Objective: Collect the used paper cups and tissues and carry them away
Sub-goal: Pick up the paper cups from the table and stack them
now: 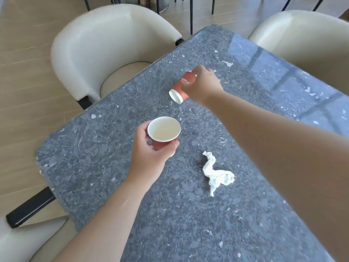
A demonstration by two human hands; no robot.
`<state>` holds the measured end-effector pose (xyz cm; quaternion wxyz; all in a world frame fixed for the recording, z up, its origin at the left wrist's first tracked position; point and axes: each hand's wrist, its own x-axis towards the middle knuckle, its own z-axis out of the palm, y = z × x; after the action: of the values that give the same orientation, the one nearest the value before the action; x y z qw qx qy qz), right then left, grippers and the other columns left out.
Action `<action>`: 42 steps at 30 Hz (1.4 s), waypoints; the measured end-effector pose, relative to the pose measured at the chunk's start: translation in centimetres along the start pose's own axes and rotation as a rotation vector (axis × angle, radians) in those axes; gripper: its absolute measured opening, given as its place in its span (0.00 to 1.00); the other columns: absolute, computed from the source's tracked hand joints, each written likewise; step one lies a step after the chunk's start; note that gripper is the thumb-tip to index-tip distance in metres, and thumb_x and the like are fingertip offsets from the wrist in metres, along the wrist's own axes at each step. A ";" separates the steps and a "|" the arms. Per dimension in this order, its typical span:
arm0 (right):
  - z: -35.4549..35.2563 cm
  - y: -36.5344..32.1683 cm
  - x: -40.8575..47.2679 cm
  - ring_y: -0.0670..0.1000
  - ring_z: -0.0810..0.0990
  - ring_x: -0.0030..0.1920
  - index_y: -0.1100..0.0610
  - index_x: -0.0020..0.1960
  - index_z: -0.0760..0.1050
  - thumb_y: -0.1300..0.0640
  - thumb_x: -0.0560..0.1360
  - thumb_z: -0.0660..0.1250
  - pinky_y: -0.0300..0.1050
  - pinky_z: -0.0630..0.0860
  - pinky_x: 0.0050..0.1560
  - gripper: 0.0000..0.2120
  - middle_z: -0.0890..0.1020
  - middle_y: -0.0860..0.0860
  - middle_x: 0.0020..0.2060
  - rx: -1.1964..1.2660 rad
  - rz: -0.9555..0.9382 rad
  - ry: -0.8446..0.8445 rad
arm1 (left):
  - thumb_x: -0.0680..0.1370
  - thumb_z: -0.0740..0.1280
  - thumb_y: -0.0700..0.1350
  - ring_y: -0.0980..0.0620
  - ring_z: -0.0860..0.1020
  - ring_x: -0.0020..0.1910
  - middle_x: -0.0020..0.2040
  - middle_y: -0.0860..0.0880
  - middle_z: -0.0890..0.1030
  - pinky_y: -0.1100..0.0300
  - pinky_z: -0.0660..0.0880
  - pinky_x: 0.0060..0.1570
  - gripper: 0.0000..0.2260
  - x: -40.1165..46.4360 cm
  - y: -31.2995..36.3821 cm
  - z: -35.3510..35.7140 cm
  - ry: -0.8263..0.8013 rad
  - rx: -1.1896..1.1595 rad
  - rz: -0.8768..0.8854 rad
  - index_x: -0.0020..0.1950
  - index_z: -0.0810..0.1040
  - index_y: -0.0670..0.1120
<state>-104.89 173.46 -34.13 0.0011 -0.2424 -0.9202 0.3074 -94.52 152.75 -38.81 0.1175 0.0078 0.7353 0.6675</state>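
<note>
My left hand (pixel 149 154) holds a red paper cup (pixel 164 131) upright, its white inside showing, just above the grey stone table (pixel 105 167). Farther back, my right hand (pixel 203 85) grips a second red paper cup (pixel 182 86) by its side; that cup is tipped over, its white rim pointing down and to the left. A crumpled white tissue (pixel 217 173) lies on the table to the right of the left hand, under my right forearm's near side. A scrap of white paper peeks out behind the right hand.
A cream armchair (pixel 98 44) stands at the table's far left edge and another (pixel 309 35) at the far right. A third cream seat (pixel 22 242) shows at the bottom left. Black chair legs stand on the wooden floor beyond.
</note>
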 end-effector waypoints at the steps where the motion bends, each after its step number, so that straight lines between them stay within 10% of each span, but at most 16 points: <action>1: 0.7 0.1 0.7 0.58 0.74 0.60 0.53 0.65 0.68 0.45 0.73 0.65 0.51 0.74 0.51 0.24 0.72 0.54 0.61 -0.058 -0.016 0.012 | 0.62 0.80 0.51 0.67 0.81 0.50 0.51 0.70 0.80 0.73 0.76 0.44 0.27 0.4 -0.2 0.2 -0.002 -0.008 -0.002 0.56 0.73 0.68; 9: 3.3 0.5 4.3 0.58 0.78 0.56 0.54 0.61 0.67 0.46 0.72 0.65 0.55 0.78 0.53 0.21 0.75 0.53 0.56 0.003 0.124 -0.021 | 0.64 0.79 0.47 0.65 0.81 0.51 0.51 0.69 0.80 0.70 0.77 0.45 0.29 3.2 -1.1 0.6 -0.015 -0.015 -0.007 0.60 0.72 0.62; 16: 3.6 1.6 3.6 0.53 0.76 0.39 0.56 0.56 0.69 0.50 0.80 0.59 0.43 0.63 0.28 0.11 0.73 0.49 0.39 0.070 0.119 0.046 | 0.69 0.81 0.38 0.67 0.80 0.49 0.57 0.57 0.80 0.71 0.77 0.44 0.29 3.2 -1.5 0.4 -0.029 -0.005 -0.012 0.59 0.72 0.60; 29: -2.7 -1.9 -8.6 0.52 0.72 0.40 0.58 0.44 0.75 0.58 0.78 0.62 0.46 0.63 0.38 0.06 0.77 0.51 0.39 0.228 -0.456 0.241 | 0.71 0.81 0.37 0.65 0.79 0.52 0.58 0.53 0.80 0.69 0.76 0.49 0.27 1.8 0.3 -0.7 -0.011 0.090 0.006 0.58 0.72 0.59; 32: -3.2 -2.7 -12.0 0.56 0.73 0.40 0.61 0.45 0.75 0.56 0.78 0.61 0.53 0.72 0.38 0.09 0.77 0.53 0.39 0.186 -0.548 0.177 | 0.69 0.81 0.42 0.55 0.82 0.53 0.56 0.51 0.83 0.61 0.80 0.50 0.26 1.3 1.4 -1.1 -0.016 0.048 0.005 0.59 0.73 0.60; 37: -2.9 -2.9 -15.7 0.56 0.73 0.44 0.59 0.46 0.76 0.56 0.80 0.60 0.54 0.75 0.39 0.09 0.76 0.52 0.41 0.046 -0.607 -0.065 | 0.71 0.77 0.28 0.66 0.80 0.40 0.43 0.61 0.84 0.70 0.77 0.39 0.26 -0.3 3.4 -1.1 -0.048 -0.007 0.034 0.60 0.73 0.50; 42: -2.4 -2.2 -18.1 0.57 0.73 0.47 0.57 0.47 0.78 0.58 0.80 0.60 0.52 0.73 0.43 0.08 0.76 0.52 0.42 0.036 -0.625 -0.259 | 0.70 0.76 0.27 0.69 0.79 0.43 0.53 0.53 0.80 0.73 0.74 0.40 0.27 -2.9 5.0 -1.0 -0.034 0.091 0.132 0.57 0.73 0.53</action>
<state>-89.57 165.18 -28.28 -0.0173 0.0924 -0.9370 0.3364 -92.65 151.84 -33.34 0.0854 0.0731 0.7607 0.6393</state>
